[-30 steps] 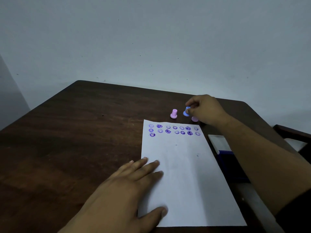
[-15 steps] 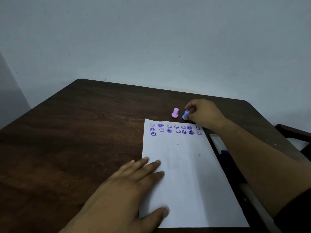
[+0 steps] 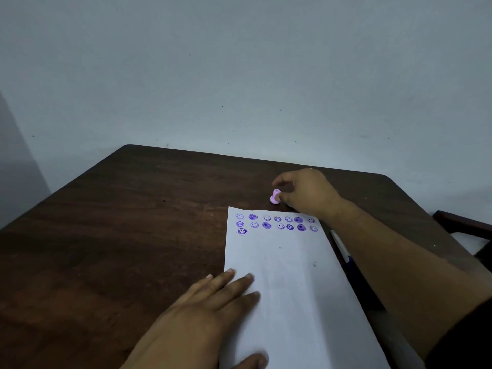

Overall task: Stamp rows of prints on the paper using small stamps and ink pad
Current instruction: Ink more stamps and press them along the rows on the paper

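Observation:
A white paper (image 3: 292,283) lies on the dark wooden table (image 3: 133,222). Two rows of purple smiley and flower prints (image 3: 277,222) run along its top, with one print starting a third row at the left. My left hand (image 3: 213,312) rests flat on the paper's lower left edge. Just beyond the paper's top edge, my right hand (image 3: 306,193) curls its thumb and index finger round a small pink stamp (image 3: 275,197), which stands slightly tilted on the table. The blue stamp is hidden behind my right hand. The ink pad (image 3: 342,249) shows only as a white and blue sliver under my right forearm.
The table ends at a pale wall behind and has a rounded far right corner. A dark chair arm (image 3: 463,222) sticks in at the right edge. Bare wood stretches left of the paper.
My right hand set down the blue stamp, shifted a little left and closed on the pink stamp. My left hand stayed flat on the paper.

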